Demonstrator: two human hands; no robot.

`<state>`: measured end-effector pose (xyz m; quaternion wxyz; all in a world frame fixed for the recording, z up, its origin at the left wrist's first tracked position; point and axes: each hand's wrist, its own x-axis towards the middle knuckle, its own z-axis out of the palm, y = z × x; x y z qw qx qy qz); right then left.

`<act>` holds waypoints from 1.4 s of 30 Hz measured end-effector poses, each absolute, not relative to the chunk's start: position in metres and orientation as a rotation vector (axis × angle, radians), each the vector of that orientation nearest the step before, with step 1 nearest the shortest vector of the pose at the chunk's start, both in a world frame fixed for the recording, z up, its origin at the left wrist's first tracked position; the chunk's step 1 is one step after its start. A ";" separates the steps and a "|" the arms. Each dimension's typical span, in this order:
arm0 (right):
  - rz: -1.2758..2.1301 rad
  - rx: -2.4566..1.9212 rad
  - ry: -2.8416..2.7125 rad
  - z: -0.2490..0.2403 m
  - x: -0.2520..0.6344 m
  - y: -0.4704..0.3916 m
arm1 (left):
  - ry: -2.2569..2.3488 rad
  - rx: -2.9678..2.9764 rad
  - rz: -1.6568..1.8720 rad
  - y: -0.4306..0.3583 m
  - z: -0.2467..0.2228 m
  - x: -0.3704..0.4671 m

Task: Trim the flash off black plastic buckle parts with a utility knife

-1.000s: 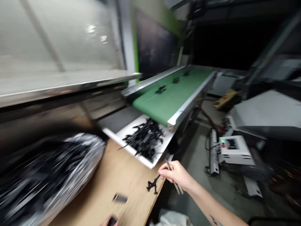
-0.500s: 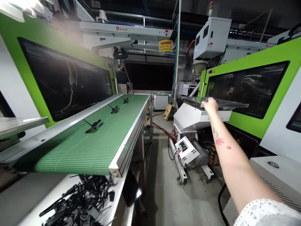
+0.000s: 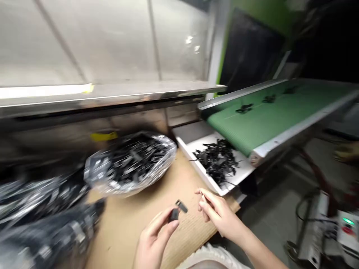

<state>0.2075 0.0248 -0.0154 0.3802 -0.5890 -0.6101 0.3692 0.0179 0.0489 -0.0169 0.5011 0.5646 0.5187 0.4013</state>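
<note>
My left hand (image 3: 157, 235) is closed, with thumb and fingers pinching a small black plastic part (image 3: 174, 214). Just beyond its fingertips is another black plastic piece (image 3: 181, 206); whether the two are joined I cannot tell. My right hand (image 3: 220, 213) is closed on a thin, pale, pointed tool (image 3: 202, 195), too blurred to name more exactly. Both hands are over a cardboard-covered table (image 3: 120, 224), a short gap between them. Behind them, a plastic-lined round container (image 3: 98, 183) holds many black parts (image 3: 134, 158).
A white tray (image 3: 193, 160) with a heap of black moulded pieces (image 3: 218, 158) sits under the end of a green conveyor belt (image 3: 260, 123). Several black pieces ride the belt. Plastic bags (image 3: 50, 231) lie at the left. A metal ledge (image 3: 126, 93) runs behind.
The view has swung left from the aisle between machines to the table. My right hand has left the hopper lid and holds a thin tool; my left hand now shows, holding a black part.
</note>
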 end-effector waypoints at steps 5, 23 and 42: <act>0.766 -1.210 -1.923 0.015 0.166 0.011 | 1.158 1.390 1.135 0.028 0.012 0.000; 0.391 -1.273 -1.970 0.010 0.166 0.005 | 1.232 1.575 1.244 0.005 0.013 0.000; 0.851 -1.143 -1.738 0.010 0.163 0.015 | 1.206 1.779 1.191 0.015 0.010 0.001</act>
